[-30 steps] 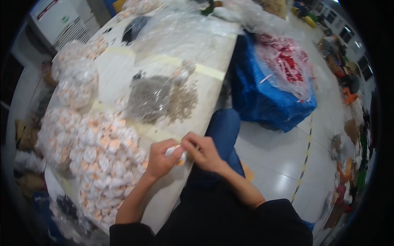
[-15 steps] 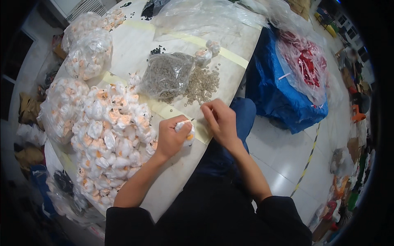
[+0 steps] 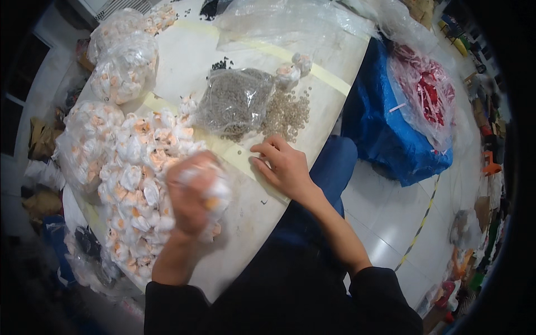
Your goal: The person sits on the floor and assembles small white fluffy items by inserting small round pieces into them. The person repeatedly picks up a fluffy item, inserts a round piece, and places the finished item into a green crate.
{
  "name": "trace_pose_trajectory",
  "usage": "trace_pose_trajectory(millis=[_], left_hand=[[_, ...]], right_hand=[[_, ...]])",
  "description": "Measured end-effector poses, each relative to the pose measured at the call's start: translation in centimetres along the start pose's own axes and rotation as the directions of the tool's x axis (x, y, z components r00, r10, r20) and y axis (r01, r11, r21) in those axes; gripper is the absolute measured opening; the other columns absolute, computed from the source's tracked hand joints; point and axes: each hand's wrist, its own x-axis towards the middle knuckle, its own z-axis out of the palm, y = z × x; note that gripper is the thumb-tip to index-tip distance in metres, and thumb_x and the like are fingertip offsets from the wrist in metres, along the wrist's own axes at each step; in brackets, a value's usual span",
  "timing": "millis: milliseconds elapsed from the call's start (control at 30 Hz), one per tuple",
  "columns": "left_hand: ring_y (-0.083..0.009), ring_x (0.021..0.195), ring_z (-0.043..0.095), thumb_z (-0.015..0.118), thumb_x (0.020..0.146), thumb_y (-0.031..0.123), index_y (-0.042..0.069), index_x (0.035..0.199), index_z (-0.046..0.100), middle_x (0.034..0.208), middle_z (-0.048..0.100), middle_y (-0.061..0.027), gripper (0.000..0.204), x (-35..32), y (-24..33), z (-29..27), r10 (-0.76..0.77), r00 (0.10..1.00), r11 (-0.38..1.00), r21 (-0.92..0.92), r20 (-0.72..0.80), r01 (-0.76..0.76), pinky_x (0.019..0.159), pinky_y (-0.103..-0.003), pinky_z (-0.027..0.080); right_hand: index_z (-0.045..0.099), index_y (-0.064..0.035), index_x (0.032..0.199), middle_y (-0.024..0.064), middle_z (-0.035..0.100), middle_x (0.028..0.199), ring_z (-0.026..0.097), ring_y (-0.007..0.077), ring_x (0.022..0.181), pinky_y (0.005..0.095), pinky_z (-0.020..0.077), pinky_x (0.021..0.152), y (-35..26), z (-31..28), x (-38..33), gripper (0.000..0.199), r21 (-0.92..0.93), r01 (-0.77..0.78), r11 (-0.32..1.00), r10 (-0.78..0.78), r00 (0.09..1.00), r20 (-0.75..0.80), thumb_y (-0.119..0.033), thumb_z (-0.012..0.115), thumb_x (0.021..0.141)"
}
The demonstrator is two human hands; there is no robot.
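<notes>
My left hand, blurred by motion, is closed around a white and orange artificial flower head at the right edge of a large heap of flower heads. My right hand is over the table's near right edge, its thumb and index finger apart with nothing visible between them. Just beyond its fingers lie scattered small translucent beads, beside a clear plastic bag full of them. A tiny dark piece lies on the table between my hands.
Plastic bags of flower heads stand at the table's left side. Two wrapped flower heads sit behind the beads, and small black pieces lie behind the bead bag. Right of the table stands a blue sack with red material in plastic.
My left hand has moved left with the flower head, toward the heap. My right hand has shifted slightly left and its fingers have spread. A tiny dark piece now shows on the table.
</notes>
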Motion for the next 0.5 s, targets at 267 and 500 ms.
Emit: trace_pose_trajectory(millis=[267, 500], left_hand=[[-0.0133, 0.074, 0.049, 0.052, 0.101, 0.026, 0.008, 0.086, 0.051, 0.082, 0.054, -0.006, 0.023, 2.8, 0.3, -2.8, -0.158, 0.983, 0.947, -0.294, -0.09, 0.126, 0.068, -0.028, 0.039], [-0.0109, 0.078, 0.065, 0.057, 0.097, 0.019, -0.006, 0.117, 0.067, 0.095, 0.071, -0.013, 0.034, 3.0, -1.3, -2.8, -0.25, 0.967, 0.958, -0.16, -0.048, 0.239, 0.073, -0.023, 0.049]], right_hand=[[0.071, -0.0152, 0.108, 0.0035, 0.064, 0.097, 0.069, 0.0232, 0.073, 0.0372, 0.0549, 0.062, -1.5, 1.7, 1.0, 0.019, -0.237, 0.039, 0.971, -0.029, 0.998, 0.047, -0.018, 0.075, 0.09], [0.062, -0.0088, 0.09, 0.0068, 0.058, 0.089, 0.065, 0.0253, 0.069, 0.04, 0.0525, 0.057, -0.9, 3.6, 1.6, 0.009, -0.285, 0.128, 0.95, -0.129, 0.992, 0.017, -0.013, 0.069, 0.088]])
